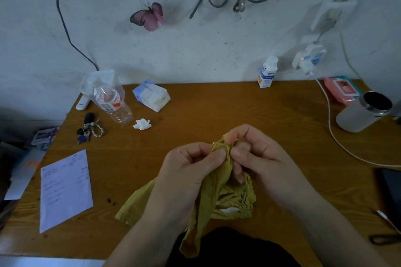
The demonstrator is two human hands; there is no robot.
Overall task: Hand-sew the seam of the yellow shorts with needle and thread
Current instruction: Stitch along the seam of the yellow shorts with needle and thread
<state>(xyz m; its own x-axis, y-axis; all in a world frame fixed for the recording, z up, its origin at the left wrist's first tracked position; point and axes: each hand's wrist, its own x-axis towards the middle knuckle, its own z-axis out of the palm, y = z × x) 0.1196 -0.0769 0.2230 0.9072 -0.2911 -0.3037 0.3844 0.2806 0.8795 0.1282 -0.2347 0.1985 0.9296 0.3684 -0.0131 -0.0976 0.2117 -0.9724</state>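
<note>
My left hand [193, 167] and my right hand [253, 154] both pinch the top fold of the yellow shorts [219, 193], thumbs almost touching. The shorts hang down from my fingers toward my lap, over the table [217, 104] edge. I cannot see the needle or thread.

Dim, flat indoor light with a cool cast. Soft shadows on the wall [195, 50]. Wide-angle bowing at the edges; tabletop [217, 110] corners soft, detail smeared.
</note>
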